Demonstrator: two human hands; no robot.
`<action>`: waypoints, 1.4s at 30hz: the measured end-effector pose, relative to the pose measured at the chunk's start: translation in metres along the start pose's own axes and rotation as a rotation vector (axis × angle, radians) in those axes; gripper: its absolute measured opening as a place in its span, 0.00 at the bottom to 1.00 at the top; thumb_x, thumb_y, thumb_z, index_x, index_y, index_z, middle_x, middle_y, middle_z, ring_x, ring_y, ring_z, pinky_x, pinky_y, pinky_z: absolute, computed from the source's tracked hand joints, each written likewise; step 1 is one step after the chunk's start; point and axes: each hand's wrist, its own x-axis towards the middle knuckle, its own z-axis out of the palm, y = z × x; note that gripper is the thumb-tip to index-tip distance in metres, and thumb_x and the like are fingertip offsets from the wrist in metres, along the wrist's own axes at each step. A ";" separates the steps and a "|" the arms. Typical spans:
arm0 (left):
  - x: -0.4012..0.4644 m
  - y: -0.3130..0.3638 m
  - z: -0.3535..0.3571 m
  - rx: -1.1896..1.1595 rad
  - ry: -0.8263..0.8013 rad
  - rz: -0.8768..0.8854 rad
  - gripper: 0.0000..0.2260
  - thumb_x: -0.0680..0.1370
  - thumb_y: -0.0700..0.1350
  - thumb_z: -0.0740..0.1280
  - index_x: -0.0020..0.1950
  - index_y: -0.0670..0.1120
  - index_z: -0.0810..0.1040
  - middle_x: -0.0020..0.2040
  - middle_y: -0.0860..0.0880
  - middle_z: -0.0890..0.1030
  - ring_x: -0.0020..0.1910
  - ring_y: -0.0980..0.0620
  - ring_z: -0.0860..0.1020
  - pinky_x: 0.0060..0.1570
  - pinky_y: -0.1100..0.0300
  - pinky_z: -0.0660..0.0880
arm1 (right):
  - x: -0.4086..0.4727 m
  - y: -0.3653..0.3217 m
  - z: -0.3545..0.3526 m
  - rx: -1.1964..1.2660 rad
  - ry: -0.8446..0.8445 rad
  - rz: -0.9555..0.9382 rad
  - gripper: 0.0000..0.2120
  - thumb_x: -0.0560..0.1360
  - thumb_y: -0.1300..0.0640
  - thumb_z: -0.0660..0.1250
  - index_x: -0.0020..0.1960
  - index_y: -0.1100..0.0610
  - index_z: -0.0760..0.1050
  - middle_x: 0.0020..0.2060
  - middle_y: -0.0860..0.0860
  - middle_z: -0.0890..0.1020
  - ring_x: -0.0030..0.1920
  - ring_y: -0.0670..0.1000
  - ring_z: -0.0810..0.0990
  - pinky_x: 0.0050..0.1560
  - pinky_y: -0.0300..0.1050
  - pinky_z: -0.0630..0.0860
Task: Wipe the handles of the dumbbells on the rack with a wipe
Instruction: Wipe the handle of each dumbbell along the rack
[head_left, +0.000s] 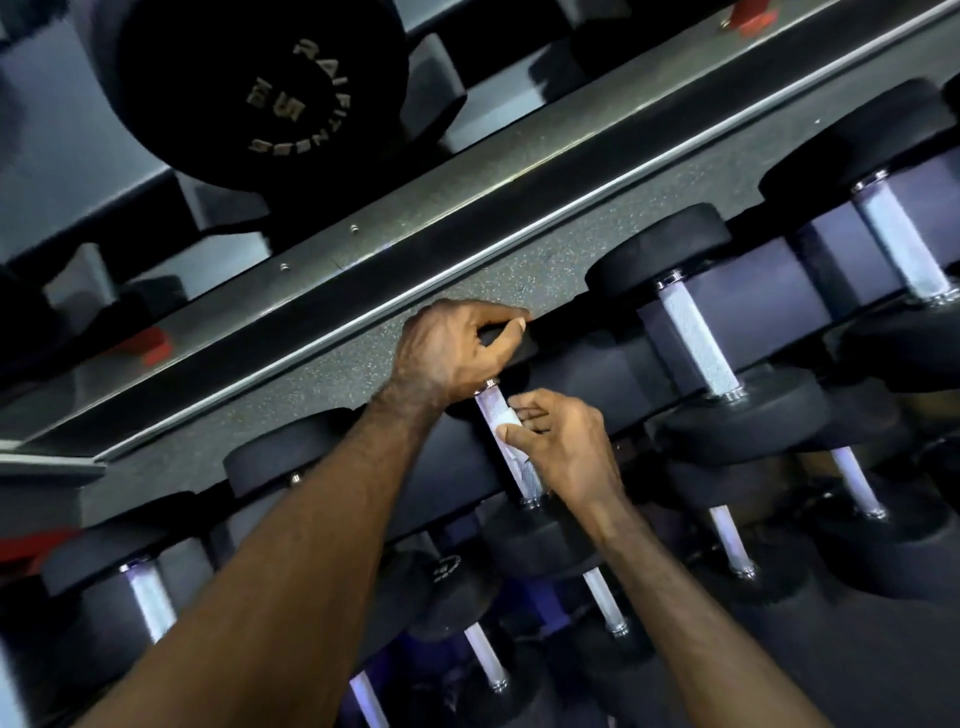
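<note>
Forearms reach far; right hand (563, 441) pinches the soft wipe (506, 421) on the stiff knurled handle (511, 447); left hand (457, 353) grips the heavy dumbbell head (511, 345).

1. A grey speckled floor (332, 384) runs in a slanted band across the middle of the scene, from lower left to upper right.
2. A long metal strip (467, 208) with small screw heads borders it on the far side.
3. Beyond the strip, a mirror (62, 156) reflects pale grey surfaces.
4. Light is dim and cool, with bluish-white glints on metal.
</note>
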 end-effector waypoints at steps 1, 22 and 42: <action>0.000 -0.001 0.000 -0.010 0.004 -0.004 0.18 0.79 0.64 0.61 0.62 0.67 0.86 0.61 0.66 0.86 0.61 0.59 0.84 0.60 0.54 0.81 | -0.004 0.003 -0.003 0.009 -0.013 0.040 0.11 0.71 0.58 0.78 0.53 0.53 0.86 0.40 0.47 0.87 0.42 0.43 0.85 0.51 0.48 0.83; 0.001 -0.008 0.006 0.041 0.054 0.013 0.12 0.82 0.59 0.66 0.61 0.65 0.87 0.58 0.63 0.87 0.44 0.53 0.82 0.42 0.63 0.72 | 0.035 -0.007 -0.018 0.267 -0.271 0.244 0.10 0.73 0.57 0.79 0.52 0.59 0.86 0.39 0.49 0.86 0.36 0.40 0.79 0.38 0.36 0.72; 0.000 -0.010 0.006 -0.030 0.049 -0.032 0.12 0.81 0.60 0.66 0.60 0.67 0.87 0.57 0.66 0.87 0.38 0.55 0.79 0.40 0.64 0.73 | 0.021 -0.019 0.005 0.034 0.033 0.131 0.14 0.63 0.52 0.84 0.42 0.53 0.81 0.35 0.46 0.85 0.37 0.46 0.84 0.44 0.50 0.82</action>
